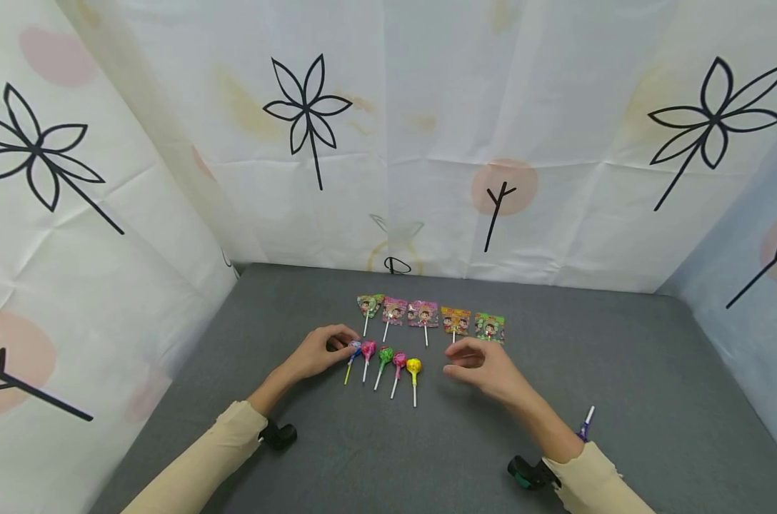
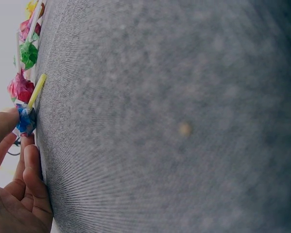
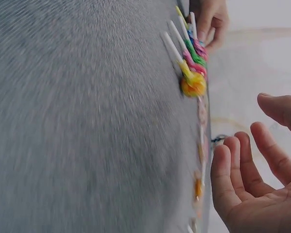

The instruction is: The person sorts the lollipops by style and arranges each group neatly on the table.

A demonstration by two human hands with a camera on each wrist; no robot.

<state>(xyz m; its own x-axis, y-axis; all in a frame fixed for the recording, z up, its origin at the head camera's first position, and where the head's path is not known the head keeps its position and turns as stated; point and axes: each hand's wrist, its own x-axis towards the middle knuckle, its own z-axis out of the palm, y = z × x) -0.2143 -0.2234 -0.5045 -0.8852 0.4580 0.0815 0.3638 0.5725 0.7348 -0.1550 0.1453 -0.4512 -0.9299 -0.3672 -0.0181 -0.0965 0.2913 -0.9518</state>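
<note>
My left hand (image 1: 321, 351) pinches the head of a blue lollipop (image 2: 26, 119) between thumb and fingers; its yellow stick (image 2: 37, 91) points toward me. Right beside it stands the end of a slanting row of round lollipops: a pink lollipop (image 1: 368, 348), a green lollipop (image 1: 385, 355), a second pink lollipop (image 1: 399, 360) and a yellow lollipop (image 1: 414, 366). My right hand (image 1: 488, 365) hovers to the right of the yellow lollipop, fingers loosely bent and thumb apart, holding nothing.
Behind them lies a row of flat-wrapped lollipops, from a green packet (image 1: 370, 305) across pink and an orange packet (image 1: 455, 320) to another green packet (image 1: 490, 327). A purple lollipop (image 1: 584, 430) lies by my right forearm, partly hidden. Printed cloth (image 1: 427, 214) walls the grey table (image 1: 376, 457).
</note>
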